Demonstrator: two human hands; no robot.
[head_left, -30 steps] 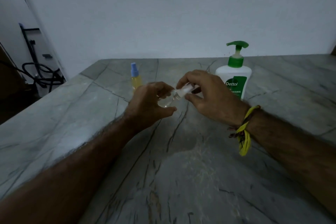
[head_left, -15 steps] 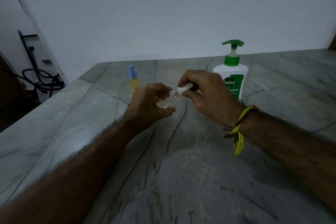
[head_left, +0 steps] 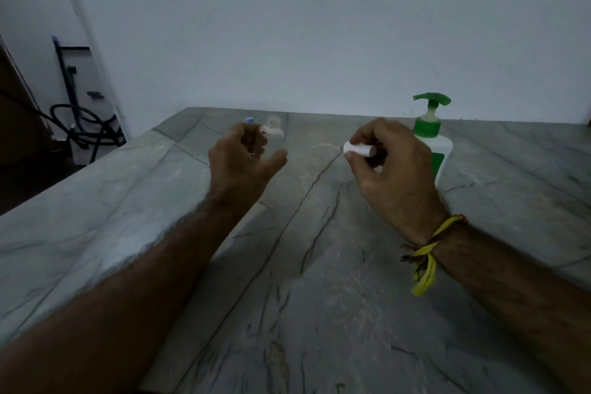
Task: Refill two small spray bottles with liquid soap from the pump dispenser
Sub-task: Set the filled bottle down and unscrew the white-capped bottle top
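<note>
My left hand (head_left: 246,158) grips a small clear spray bottle (head_left: 272,134) above the grey marble counter, its neck uncovered. My right hand (head_left: 385,169) pinches that bottle's white spray cap (head_left: 357,149), from which a thin dip tube (head_left: 323,146) trails to the left. The two hands are apart. Behind my left hand only the blue cap (head_left: 249,120) of the second spray bottle shows. The white pump dispenser (head_left: 435,144) with a green pump head stands upright behind my right hand.
The marble counter (head_left: 319,265) runs to a white wall at the back. Its left edge drops to a dark floor where black hoses (head_left: 83,128) and a stand sit. A yellow thread band is on my right wrist.
The white cap has come off the clear bottle. My right hand moved right with the cap and tube, while my left hand carried the bottle left and up.
</note>
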